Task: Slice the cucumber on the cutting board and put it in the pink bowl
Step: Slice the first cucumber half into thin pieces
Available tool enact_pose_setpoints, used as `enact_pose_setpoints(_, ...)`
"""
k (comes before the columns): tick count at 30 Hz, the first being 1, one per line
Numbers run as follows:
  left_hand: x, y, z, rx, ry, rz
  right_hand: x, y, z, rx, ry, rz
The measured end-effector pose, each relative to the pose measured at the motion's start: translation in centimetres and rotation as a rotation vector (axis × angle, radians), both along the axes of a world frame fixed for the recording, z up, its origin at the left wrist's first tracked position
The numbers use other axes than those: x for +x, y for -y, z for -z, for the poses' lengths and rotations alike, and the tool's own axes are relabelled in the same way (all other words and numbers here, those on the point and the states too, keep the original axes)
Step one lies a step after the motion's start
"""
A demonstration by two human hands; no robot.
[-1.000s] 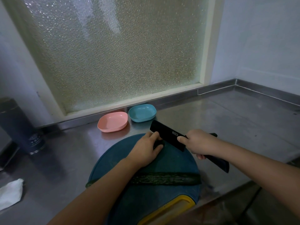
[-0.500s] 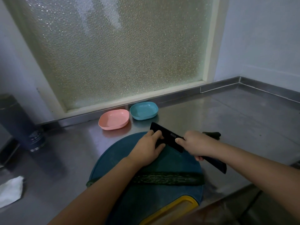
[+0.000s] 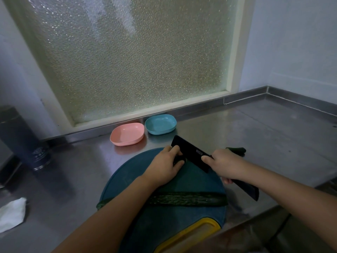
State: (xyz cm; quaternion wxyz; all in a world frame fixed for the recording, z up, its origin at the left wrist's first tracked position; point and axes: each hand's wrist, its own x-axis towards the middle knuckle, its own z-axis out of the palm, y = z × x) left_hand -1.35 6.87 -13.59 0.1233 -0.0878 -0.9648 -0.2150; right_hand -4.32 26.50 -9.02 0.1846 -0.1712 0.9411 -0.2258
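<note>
Left hand [image 3: 164, 167] sits on the far part of the round blue cutting board [image 3: 131, 181], fingers curled down over a small cucumber piece [image 3: 178, 160]. The piece is mostly hidden, only a dark bit shows between fingers and thumb. Right hand [image 3: 225, 166] grips a black knife [image 3: 191, 154] with the fist wrapped around the handle and the index finger laid forward along the flat of the blade. The blade is wide and rectangular, edge down toward the board, just right of the left fingers; can't tell if it touches them. The handle end sticks out behind the right wrist, past the board's right edge.

A long cucumber piece [image 3: 187, 199] lies crosswise on the near half of the board, partly covered by the left forearm, its right end at the board's edge. A further cucumber chunk [image 3: 236, 150] lies on the steel counter [image 3: 273, 143] just beyond the right hand, off the board. The board's yellow handle [image 3: 189, 234] is at the near edge.

Pink bowl [image 3: 127, 134] stands on the counter beyond the board, near the frosted window [image 3: 136, 61], with a blue bowl [image 3: 160, 124] just beside it on the right. A dark blue flask [image 3: 21, 139] stands far left, and a white crumpled cloth [image 3: 11, 213] lies at the near left.
</note>
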Motion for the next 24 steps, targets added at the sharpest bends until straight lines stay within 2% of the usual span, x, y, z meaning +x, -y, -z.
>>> enact_pose_setpoints(18,0.1,0.0,-0.1,0.021,0.005,-0.006,-1.1,1.3,-0.6,-0.022,0.085,-0.023)
enact_pose_setpoints(24,0.1,0.0,0.0,0.02,0.006,-0.018,-0.5,2.0,0.8,0.049,0.007,-0.03)
